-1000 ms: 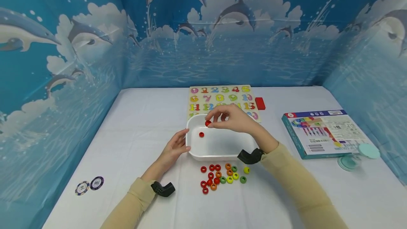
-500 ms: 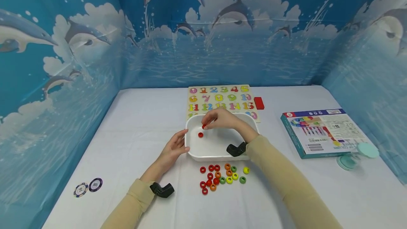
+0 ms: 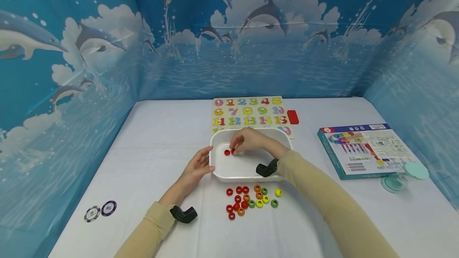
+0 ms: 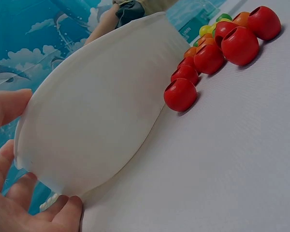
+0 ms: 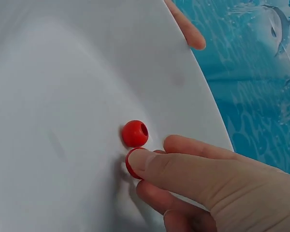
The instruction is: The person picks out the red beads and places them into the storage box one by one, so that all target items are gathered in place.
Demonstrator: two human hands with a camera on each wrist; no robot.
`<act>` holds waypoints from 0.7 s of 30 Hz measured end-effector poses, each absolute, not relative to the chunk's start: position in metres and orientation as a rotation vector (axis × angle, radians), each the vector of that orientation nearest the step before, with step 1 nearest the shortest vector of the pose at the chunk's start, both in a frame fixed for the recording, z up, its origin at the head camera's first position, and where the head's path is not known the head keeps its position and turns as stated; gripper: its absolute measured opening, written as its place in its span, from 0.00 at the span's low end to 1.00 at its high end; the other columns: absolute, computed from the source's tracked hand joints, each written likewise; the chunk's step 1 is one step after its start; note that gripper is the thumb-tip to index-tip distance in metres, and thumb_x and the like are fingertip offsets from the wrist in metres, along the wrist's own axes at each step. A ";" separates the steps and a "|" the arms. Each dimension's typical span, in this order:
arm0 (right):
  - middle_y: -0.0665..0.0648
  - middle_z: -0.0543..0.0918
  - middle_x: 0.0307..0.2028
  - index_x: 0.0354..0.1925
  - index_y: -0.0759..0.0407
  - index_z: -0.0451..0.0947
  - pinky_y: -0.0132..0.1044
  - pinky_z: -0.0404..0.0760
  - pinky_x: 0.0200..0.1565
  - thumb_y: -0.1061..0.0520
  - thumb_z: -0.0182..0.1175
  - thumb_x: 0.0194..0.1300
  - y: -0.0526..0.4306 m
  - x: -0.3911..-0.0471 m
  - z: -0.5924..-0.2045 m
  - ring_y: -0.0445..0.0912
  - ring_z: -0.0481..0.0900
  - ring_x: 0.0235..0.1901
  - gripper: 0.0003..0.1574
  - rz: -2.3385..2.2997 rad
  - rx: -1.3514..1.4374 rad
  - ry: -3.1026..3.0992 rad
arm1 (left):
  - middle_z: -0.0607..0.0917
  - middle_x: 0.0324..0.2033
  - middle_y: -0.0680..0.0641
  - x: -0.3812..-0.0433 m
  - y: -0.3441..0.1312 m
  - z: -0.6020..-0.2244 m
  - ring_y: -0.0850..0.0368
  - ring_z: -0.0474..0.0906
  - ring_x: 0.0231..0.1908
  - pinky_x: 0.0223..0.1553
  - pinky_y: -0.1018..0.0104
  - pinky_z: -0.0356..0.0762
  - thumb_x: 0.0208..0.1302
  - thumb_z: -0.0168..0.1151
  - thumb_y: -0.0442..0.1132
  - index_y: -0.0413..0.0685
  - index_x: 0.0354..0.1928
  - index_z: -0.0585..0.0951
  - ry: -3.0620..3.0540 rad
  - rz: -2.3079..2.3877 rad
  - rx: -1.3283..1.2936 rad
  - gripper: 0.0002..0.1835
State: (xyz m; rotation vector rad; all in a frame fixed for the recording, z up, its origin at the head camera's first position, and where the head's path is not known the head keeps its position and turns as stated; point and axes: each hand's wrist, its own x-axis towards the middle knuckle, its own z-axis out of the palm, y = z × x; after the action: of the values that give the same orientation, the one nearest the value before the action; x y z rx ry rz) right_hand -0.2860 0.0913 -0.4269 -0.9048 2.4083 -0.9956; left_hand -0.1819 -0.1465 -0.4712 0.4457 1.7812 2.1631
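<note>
A white plastic tray (image 3: 251, 178) stands mid-table. Inside it, my right hand (image 3: 247, 139) pinches a red bead (image 5: 129, 166) between thumb and finger, low over the tray's floor. Right beside it lies a second red bead (image 5: 135, 134), its hole facing sideways. My left hand (image 3: 195, 166) touches the tray's left end from outside, thumb near the front corner and fingertips at the rim. In the left wrist view, its spread fingers (image 4: 23, 189) rest against the outer wall. Several red beads (image 4: 239, 46) lie on the cloth in front of the tray, with orange, yellow and green ones.
Behind the tray lies a number board (image 3: 247, 110) with a red block (image 3: 293, 117) beside it. To the right are a flat box (image 3: 365, 150) and a small clear jar (image 3: 393, 183) with a mint lid (image 3: 416, 170). Two poker chips (image 3: 108, 208) lie at left.
My right hand has moved left and then down into the tray, lowering its red bead beside the one lying there. The left hand has stayed at the tray's end.
</note>
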 end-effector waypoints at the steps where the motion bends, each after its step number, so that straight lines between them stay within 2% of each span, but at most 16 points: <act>1: 0.47 0.81 0.31 0.30 0.52 0.82 0.32 0.78 0.33 0.60 0.69 0.46 0.091 -0.286 -0.427 0.41 0.78 0.31 0.09 -0.990 -0.900 2.410 | 0.54 0.66 0.48 -0.182 -0.147 -0.471 0.52 0.50 0.64 0.62 0.59 0.52 0.56 0.59 0.31 0.50 0.64 0.58 1.781 2.164 0.444 0.34; 6: 0.47 0.81 0.31 0.30 0.52 0.82 0.31 0.78 0.34 0.61 0.69 0.46 0.091 -0.285 -0.427 0.40 0.78 0.31 0.09 -0.985 -0.900 2.418 | 0.53 0.66 0.48 -0.183 -0.147 -0.472 0.51 0.50 0.64 0.62 0.59 0.52 0.56 0.59 0.31 0.48 0.65 0.57 1.780 2.166 0.456 0.35; 9: 0.48 0.82 0.33 0.34 0.53 0.82 0.31 0.78 0.35 0.60 0.67 0.48 0.093 -0.284 -0.421 0.40 0.78 0.32 0.10 -0.973 -0.917 2.420 | 0.53 0.66 0.48 -0.183 -0.146 -0.473 0.52 0.50 0.64 0.62 0.59 0.52 0.57 0.58 0.30 0.48 0.65 0.57 1.784 2.162 0.452 0.35; 15: 0.55 0.81 0.40 0.42 0.56 0.80 0.33 0.78 0.40 0.59 0.63 0.54 0.107 -0.273 -0.383 0.40 0.77 0.37 0.14 -1.012 -0.963 2.451 | 0.53 0.66 0.48 -0.182 -0.145 -0.473 0.52 0.49 0.64 0.62 0.60 0.51 0.57 0.58 0.30 0.47 0.65 0.57 1.780 2.166 0.464 0.34; 21: 0.49 0.81 0.40 0.43 0.49 0.79 0.33 0.78 0.39 0.52 0.62 0.56 0.130 -0.237 -0.350 0.38 0.77 0.37 0.14 -1.061 -1.060 2.522 | 0.54 0.66 0.49 -0.182 -0.146 -0.471 0.53 0.51 0.64 0.62 0.62 0.52 0.56 0.58 0.30 0.48 0.64 0.58 1.789 2.170 0.446 0.33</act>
State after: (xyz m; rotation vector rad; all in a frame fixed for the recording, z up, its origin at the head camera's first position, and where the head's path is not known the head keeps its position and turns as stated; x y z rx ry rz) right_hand -0.2368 0.1301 -0.3496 -1.0598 2.5215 -1.0606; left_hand -0.1823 -0.1462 -0.4714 0.4459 1.7886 2.1701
